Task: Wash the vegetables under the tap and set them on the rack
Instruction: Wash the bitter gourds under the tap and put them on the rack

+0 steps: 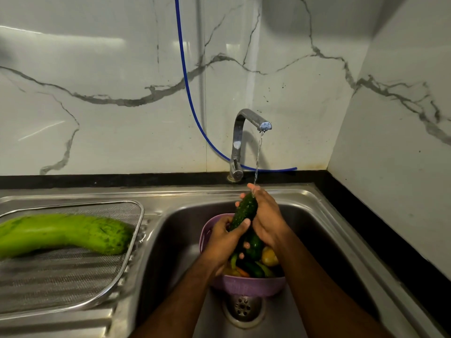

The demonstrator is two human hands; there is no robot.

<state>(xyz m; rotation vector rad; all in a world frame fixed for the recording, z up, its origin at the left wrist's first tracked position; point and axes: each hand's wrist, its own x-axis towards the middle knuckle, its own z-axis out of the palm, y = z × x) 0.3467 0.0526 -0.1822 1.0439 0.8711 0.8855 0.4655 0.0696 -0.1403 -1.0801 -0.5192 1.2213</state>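
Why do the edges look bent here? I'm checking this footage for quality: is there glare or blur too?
Head view: wide-angle lens bows the sink rim and counter line; glare streaks the marble wall at left; the rack and gourd look smeared; both hands, left and right, holding the cucumber under the tap, stay fairly sharp; dim, greenish light.

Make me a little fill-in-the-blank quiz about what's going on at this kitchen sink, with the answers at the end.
1. Both hands, the left hand and the right hand, hold a dark green ____ under the running tap.
2. The other unwashed vegetables sit in a ____ colander inside the sink.
3. The long light green gourd already lies on the mesh ____ to the left of the basin.
4. A ____ hose hangs down the marble wall behind the tap.

Answers: cucumber; purple; rack; blue
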